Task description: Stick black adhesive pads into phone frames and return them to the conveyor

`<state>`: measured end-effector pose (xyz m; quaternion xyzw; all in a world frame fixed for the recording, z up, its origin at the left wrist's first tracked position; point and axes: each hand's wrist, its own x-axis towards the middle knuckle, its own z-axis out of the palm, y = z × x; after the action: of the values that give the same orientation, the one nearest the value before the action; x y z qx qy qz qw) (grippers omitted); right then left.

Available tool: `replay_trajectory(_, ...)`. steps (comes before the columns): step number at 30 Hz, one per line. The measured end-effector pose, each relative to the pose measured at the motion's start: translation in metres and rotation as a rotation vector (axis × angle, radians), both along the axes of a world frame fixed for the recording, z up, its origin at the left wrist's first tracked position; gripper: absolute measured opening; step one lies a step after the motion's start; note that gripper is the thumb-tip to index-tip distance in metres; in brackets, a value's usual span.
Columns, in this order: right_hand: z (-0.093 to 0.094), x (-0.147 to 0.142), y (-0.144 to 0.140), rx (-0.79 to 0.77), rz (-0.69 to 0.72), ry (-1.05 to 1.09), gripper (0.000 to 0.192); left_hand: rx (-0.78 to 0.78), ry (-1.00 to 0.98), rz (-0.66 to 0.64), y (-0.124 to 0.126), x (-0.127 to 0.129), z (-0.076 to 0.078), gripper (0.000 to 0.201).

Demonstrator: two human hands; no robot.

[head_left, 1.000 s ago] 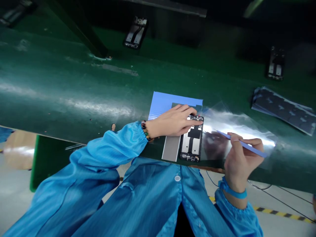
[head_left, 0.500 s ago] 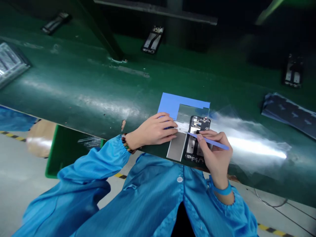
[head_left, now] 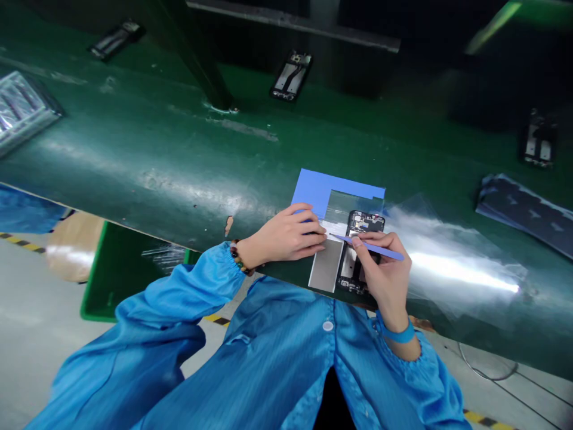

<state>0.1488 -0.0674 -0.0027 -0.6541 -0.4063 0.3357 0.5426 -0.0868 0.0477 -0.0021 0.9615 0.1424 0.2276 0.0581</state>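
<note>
An opened phone body (head_left: 363,226) with its dark inner parts showing lies on the green bench near my edge. Beside it to the left lies a grey sheet (head_left: 326,269), partly on a blue sheet (head_left: 317,185). My left hand (head_left: 286,234) presses its fingertips down on the grey sheet's upper part. My right hand (head_left: 385,269) covers the phone's lower half and grips a thin blue stick (head_left: 373,248) like a pen, its tip pointing left at the grey sheet next to my left fingertips.
A clear plastic film (head_left: 452,257) lies right of the phone. A stack of dark sheets (head_left: 523,212) sits far right. Other phone bodies (head_left: 290,74) (head_left: 539,140) (head_left: 114,39) lie on the far belt. A silvery packet stack (head_left: 22,110) is at left.
My right hand came in from the right with the blue stick and now sits over the phone. My left hand slid off the phone's top onto the grey sheet.
</note>
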Motion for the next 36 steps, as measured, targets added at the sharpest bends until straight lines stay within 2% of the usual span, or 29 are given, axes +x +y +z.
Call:
replay_trajectory(3, 0.005, 0.007, -0.009, 0.042, -0.051, 0.087, 0.038, -0.034, -0.006, 0.014, -0.001, -0.001, 0.002, 0.011)
replay_trajectory(6, 0.011, 0.014, -0.034, 0.095, -0.157, 0.127, 0.04, -0.087, -0.05, 0.017, -0.011, 0.002, 0.005, 0.011)
replay_trajectory(8, 0.013, 0.013, -0.057, 0.087, -0.204, 0.121, 0.04, -0.122, -0.085, -0.056, -0.023, 0.008, 0.006, 0.01)
replay_trajectory(12, 0.008, -0.003, -0.093, 0.029, -0.223, 0.086, 0.04, -0.15, -0.098, -0.287, -0.042, 0.025, 0.004, 0.008)
replay_trajectory(14, 0.004, -0.012, -0.101, 0.036, -0.228, 0.061, 0.04, -0.16, -0.097, -0.322, -0.046, 0.029, 0.002, 0.01)
replay_trajectory(18, -0.004, -0.02, -0.105, 0.081, -0.244, 0.045, 0.036, -0.185, -0.065, -0.322, -0.044, 0.029, -0.001, 0.012)
replay_trajectory(24, -0.009, -0.017, -0.107, 0.088, -0.231, 0.04, 0.033, -0.199, -0.015, -0.317, -0.044, 0.026, 0.003, 0.008)
replay_trajectory(31, -0.006, -0.015, -0.106, 0.09, -0.206, 0.028, 0.033, -0.092, 0.038, -0.286, -0.047, 0.029, 0.015, 0.014)
replay_trajectory(36, 0.003, 0.013, -0.087, 0.258, -0.411, 0.017, 0.036, -0.063, 0.059, -0.274, -0.053, 0.027, 0.021, 0.015)
